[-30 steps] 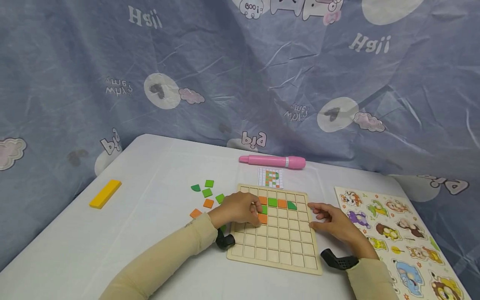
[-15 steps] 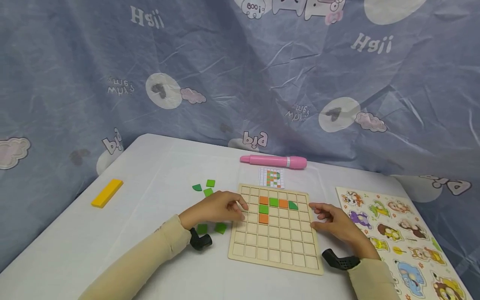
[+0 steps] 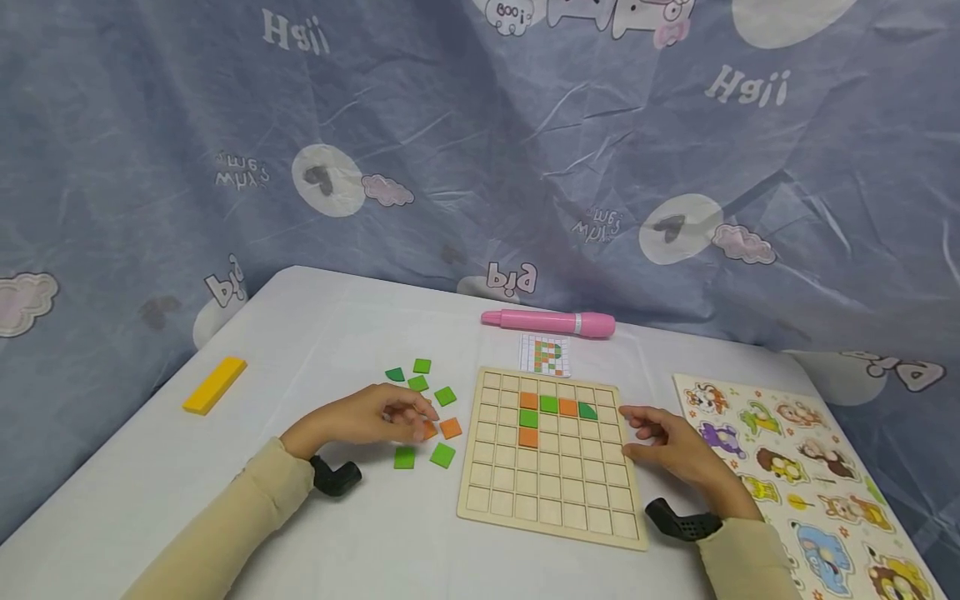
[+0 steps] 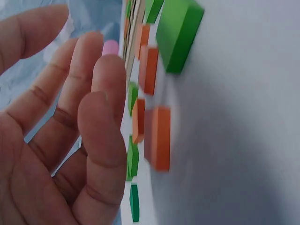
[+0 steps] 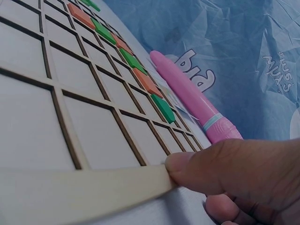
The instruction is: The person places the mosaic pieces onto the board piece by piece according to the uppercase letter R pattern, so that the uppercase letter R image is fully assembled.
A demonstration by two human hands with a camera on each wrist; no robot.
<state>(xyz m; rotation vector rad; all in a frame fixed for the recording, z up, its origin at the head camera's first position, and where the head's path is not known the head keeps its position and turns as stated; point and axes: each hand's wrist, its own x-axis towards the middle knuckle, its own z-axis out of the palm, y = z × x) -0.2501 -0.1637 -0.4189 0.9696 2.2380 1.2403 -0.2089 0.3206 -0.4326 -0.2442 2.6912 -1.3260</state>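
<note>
My left hand (image 3: 367, 419) hovers over loose tiles left of the wooden grid board (image 3: 550, 487), its relaxed fingers holding nothing. An orange tile (image 3: 429, 430) lies partly under its fingertips, with another orange tile (image 3: 451, 428) beside it. The left wrist view shows an orange tile (image 4: 161, 139) and a green tile (image 4: 180, 35) lying close to the hand. My right hand (image 3: 671, 446) touches the board's right edge, thumb and forefinger spread apart along it. Orange and green square tiles and a dark green quarter-round tile (image 3: 587, 411) sit in the board's upper cells.
Behind the board lie a pattern card (image 3: 545, 356) and a pink pen-shaped object (image 3: 551, 322). An animal puzzle board (image 3: 810, 479) lies at the right, a yellow block (image 3: 214, 386) at the far left. Several green tiles (image 3: 442, 455) surround the left hand. A patterned cloth hangs behind.
My left hand has left the orange tile at the lower end of the board's column and moved left over the loose tiles. The right hand has stayed at the board's edge.
</note>
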